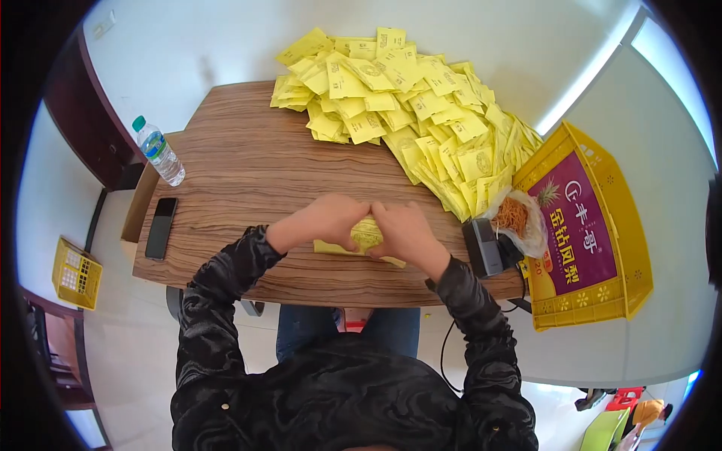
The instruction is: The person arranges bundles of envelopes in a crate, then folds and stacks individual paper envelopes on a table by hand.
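Near the front of the wooden table lies a flat yellow printed packet (pixel 366 236). My left hand (pixel 327 220) is curled over its left part, thumb side toward the middle. My right hand (pixel 404 231) closes on its right part, and the fingertips of both hands meet at the packet's far edge. Some of my fingers are hidden behind the hands. A large heap of similar yellow printed packets (pixel 410 90) spreads across the back and right of the table.
A water bottle (pixel 159 152) and a black phone (pixel 161 228) are at the table's (pixel 226 150) left. At the right are a dark box-shaped device (pixel 483 248), a plastic bag of orange rubber bands (pixel 514 218) and a tilted yellow crate (pixel 630 225). Another person (pixel 648 412) is far right.
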The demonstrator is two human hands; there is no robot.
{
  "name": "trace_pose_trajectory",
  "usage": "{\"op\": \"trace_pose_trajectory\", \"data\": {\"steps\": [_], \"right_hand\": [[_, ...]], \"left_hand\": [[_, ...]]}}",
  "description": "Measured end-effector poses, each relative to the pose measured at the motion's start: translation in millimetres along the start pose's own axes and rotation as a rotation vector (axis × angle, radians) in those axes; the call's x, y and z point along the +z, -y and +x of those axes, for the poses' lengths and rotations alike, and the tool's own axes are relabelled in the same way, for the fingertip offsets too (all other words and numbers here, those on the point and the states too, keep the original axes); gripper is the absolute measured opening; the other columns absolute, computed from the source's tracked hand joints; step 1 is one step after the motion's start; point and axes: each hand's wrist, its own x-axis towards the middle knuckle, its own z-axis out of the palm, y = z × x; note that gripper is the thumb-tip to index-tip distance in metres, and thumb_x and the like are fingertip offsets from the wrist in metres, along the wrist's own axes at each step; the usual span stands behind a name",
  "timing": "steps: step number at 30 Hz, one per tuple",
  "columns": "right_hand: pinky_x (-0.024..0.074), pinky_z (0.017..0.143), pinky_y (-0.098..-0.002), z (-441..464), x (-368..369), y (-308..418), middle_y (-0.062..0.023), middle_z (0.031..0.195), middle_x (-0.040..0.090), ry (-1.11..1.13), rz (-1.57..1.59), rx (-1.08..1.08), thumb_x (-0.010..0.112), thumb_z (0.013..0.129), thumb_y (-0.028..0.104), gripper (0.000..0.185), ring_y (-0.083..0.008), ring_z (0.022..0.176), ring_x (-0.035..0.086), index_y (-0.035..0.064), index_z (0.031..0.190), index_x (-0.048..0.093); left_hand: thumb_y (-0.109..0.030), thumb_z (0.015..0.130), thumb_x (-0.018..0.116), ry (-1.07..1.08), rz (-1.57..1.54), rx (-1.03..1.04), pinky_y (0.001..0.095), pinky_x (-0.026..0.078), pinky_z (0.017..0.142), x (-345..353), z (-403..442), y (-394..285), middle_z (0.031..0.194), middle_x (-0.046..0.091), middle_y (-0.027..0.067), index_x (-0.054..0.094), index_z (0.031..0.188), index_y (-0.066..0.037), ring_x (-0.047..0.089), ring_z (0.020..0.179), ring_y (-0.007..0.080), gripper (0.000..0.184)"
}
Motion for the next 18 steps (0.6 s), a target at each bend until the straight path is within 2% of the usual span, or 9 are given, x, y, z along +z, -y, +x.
{"op": "trace_pose_trajectory", "data": {"steps": [2,7,10,12,13,17,18], "right_hand": [[0.0459,0.085,-0.0410,-6,0,8,-0.0094,0.104,0.068,-0.223,-0.128,-0.013,0.090,0.061,0.040,0.073,-0.0294,0.095,0.065,0.0080,0.117,0.057],[0.0410,0.089,-0.0402,-11,23,14,-0.0059,0.112,0.063,-0.131,-0.179,0.085,0.091,0.060,0.034,0.074,-0.0265,0.101,0.062,0.0113,0.120,0.054],[0.0413,0.091,-0.0395,-20,14,1,-0.0083,0.115,0.062,-0.186,-0.108,0.056,0.092,0.059,0.033,0.078,-0.0279,0.102,0.062,0.0105,0.124,0.054],[0.0446,0.094,-0.0393,-27,7,-10,-0.0107,0.121,0.062,-0.263,0.078,0.072,0.091,0.065,0.025,0.079,-0.0266,0.108,0.061,0.0077,0.132,0.052],[0.0446,0.094,-0.0393,-30,10,-16,-0.0107,0.121,0.062,-0.260,0.076,0.072,0.091,0.065,0.025,0.079,-0.0266,0.108,0.061,0.0077,0.132,0.052],[0.0475,0.097,-0.0389,-50,41,-39,-0.0132,0.126,0.061,-0.236,0.732,0.196,0.085,0.075,0.013,0.072,-0.0258,0.113,0.060,0.0052,0.137,0.049],[0.0475,0.097,-0.0389,-53,40,-39,-0.0132,0.126,0.061,-0.239,0.730,0.201,0.085,0.075,0.013,0.072,-0.0258,0.113,0.060,0.0052,0.137,0.049]], "left_hand": [[-0.029,0.066,0.087,-0.202,0.124,0.013,0.0416,0.052,0.079,-4,-9,-11,0.095,0.068,0.0122,0.058,0.104,-0.005,0.066,0.088,0.0337,0.053],[-0.026,0.064,0.087,-0.288,0.272,-0.002,0.0409,0.051,0.081,28,-13,-1,0.100,0.067,0.0112,0.056,0.104,-0.008,0.065,0.091,0.0314,0.054],[-0.026,0.064,0.088,-0.254,0.279,-0.008,0.0403,0.050,0.082,31,-14,2,0.101,0.066,0.0108,0.055,0.105,-0.008,0.065,0.093,0.0305,0.055],[-0.027,0.064,0.088,-0.234,0.297,-0.010,0.0397,0.050,0.084,31,-14,2,0.103,0.066,0.0103,0.054,0.106,-0.008,0.065,0.095,0.0295,0.057],[-0.027,0.064,0.088,-0.235,0.294,-0.011,0.0397,0.050,0.084,29,-13,2,0.103,0.066,0.0103,0.054,0.106,-0.008,0.065,0.095,0.0295,0.057],[-0.028,0.065,0.088,-0.210,0.293,-0.013,0.0391,0.050,0.083,25,-13,-2,0.101,0.065,0.0103,0.054,0.106,-0.008,0.064,0.094,0.0294,0.057],[-0.028,0.065,0.088,-0.211,0.292,-0.008,0.0391,0.050,0.083,23,-12,-4,0.101,0.065,0.0103,0.054,0.106,-0.008,0.064,0.094,0.0294,0.057]]}}
